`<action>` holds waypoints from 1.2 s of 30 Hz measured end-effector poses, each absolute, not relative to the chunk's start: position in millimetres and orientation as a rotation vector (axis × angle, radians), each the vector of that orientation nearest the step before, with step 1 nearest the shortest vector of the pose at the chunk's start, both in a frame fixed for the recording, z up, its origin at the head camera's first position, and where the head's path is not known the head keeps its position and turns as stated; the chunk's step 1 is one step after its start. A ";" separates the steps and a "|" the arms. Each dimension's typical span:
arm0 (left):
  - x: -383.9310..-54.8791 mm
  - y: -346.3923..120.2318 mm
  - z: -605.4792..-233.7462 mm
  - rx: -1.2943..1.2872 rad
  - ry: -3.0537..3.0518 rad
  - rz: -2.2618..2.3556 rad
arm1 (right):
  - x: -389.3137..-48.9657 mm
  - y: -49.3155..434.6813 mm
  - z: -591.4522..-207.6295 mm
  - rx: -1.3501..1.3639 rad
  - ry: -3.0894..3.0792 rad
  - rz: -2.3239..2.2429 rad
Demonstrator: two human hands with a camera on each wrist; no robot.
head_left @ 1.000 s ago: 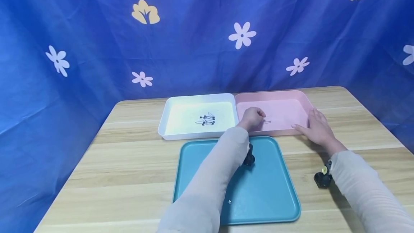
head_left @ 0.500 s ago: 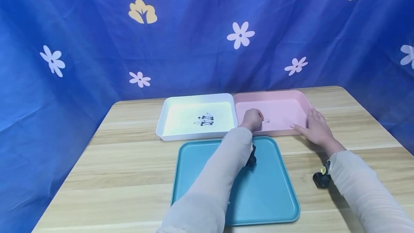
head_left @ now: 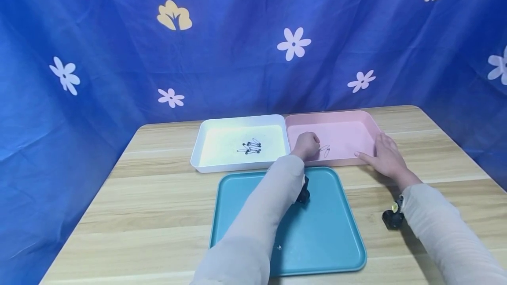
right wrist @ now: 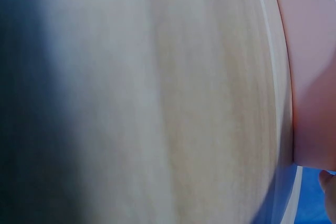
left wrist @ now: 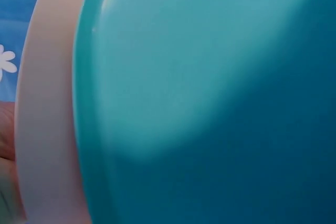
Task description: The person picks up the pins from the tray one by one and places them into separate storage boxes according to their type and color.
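My left hand [head_left: 307,145] is over the front left part of the pink tray [head_left: 348,127], its fingers curled in and the fingertips hidden behind the hand. I cannot tell whether it holds anything. Just right of it, thin loop-shaped pins [head_left: 326,151], like safety pins, lie on the tray floor. My right hand [head_left: 388,155] rests at the pink tray's front right corner, fingers extended along the side wall and thumb at the front rim. Several dark-headed pins [head_left: 251,146] of similar shape lie grouped in the white tray [head_left: 210,144], left of the pink one.
A teal tray [head_left: 328,232] lies in front of both other trays, under my left forearm, with a tiny pale bit [head_left: 279,247] on it. All stand on a wooden table [head_left: 158,214]. A blue flowered curtain [head_left: 229,56] hangs behind the table.
My left hand has turned and its fingers have curled in. The pins beside it have shifted, now lying more steeply angled and apart. My right hand stays at the tray corner.
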State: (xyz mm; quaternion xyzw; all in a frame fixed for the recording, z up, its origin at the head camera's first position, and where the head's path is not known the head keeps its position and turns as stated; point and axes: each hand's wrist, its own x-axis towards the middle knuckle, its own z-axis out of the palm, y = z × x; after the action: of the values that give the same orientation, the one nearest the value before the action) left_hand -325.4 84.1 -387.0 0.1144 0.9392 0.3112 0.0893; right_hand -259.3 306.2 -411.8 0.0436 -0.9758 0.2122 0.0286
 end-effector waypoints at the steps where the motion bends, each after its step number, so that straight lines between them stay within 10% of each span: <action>1: -324.8 82.4 -385.3 0.347 2.789 0.950 | -259.9 305.7 -411.3 0.133 -3.012 0.657; 36: -266.6 -0.7 -342.5 0.535 2.532 1.156 | -255.2 305.0 -411.0 0.131 -3.012 0.669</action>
State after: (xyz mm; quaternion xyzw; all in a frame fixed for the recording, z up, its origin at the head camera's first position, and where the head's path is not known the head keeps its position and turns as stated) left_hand -266.6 -0.7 -342.5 0.1865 0.8828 0.4031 0.1529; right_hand -255.2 305.0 -411.0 0.0423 -0.9750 0.2166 0.0269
